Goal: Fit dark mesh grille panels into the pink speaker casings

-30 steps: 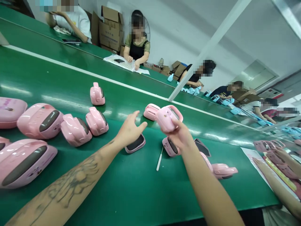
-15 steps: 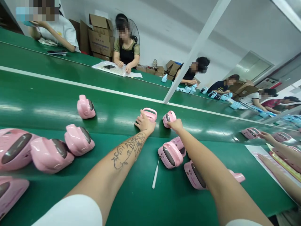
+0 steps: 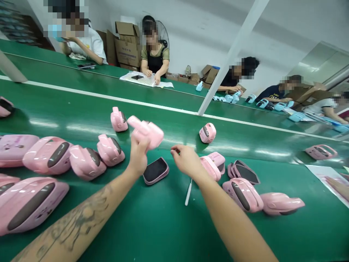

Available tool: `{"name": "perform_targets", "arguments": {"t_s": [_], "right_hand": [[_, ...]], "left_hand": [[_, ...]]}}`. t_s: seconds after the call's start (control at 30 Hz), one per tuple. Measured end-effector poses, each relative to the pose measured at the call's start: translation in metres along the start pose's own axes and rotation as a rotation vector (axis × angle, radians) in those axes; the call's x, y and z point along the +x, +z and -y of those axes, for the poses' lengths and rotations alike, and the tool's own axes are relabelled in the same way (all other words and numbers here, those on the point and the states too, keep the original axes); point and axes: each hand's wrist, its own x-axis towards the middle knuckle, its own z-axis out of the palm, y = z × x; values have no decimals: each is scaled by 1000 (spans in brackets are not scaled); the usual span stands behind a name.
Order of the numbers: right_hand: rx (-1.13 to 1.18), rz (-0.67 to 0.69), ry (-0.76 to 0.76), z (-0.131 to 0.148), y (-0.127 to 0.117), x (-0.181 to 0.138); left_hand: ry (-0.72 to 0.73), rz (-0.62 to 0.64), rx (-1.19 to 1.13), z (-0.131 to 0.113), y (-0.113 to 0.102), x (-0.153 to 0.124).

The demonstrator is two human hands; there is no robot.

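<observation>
My left hand (image 3: pixel 139 154) is closed round a pink toy case (image 3: pixel 147 133) and holds it lifted above the green belt (image 3: pixel 163 225); the case is blurred by motion. My right hand (image 3: pixel 186 160) hovers just right of it with loosely curled fingers and nothing in them. Under the hands lies a flat pink piece with a dark screen (image 3: pixel 156 170). Another pink case (image 3: pixel 207 133) stands farther back on the belt, apart from both hands.
Several pink cases (image 3: pixel 84 162) crowd the belt at left, more lie at right (image 3: pixel 241 193). A white stick tool (image 3: pixel 188 193) lies by my right wrist. Other people sit along the far table with cardboard boxes (image 3: pixel 128 43) behind and blue cases (image 3: pixel 231 98).
My left hand picked a pink case off the belt and pulled it back toward me. My right hand let go of the far case, which stays on the belt, and drew back.
</observation>
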Motion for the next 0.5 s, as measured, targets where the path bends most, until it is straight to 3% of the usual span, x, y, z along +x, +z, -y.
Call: {"name": "perform_targets", "arguments": {"t_s": [0.07, 0.17, 0.3, 0.5], "right_hand": [[-17, 46, 23, 3, 30, 2], [-46, 68, 47, 4, 58, 7], [-78, 4, 60, 9, 68, 2], [-80, -147, 53, 17, 56, -14]], "left_hand": [[10, -45, -33, -5, -30, -34], [-1, -74, -52, -4, -53, -66], [-36, -78, -72, 5, -57, -74], [12, -92, -151, 9, -46, -60]]}}
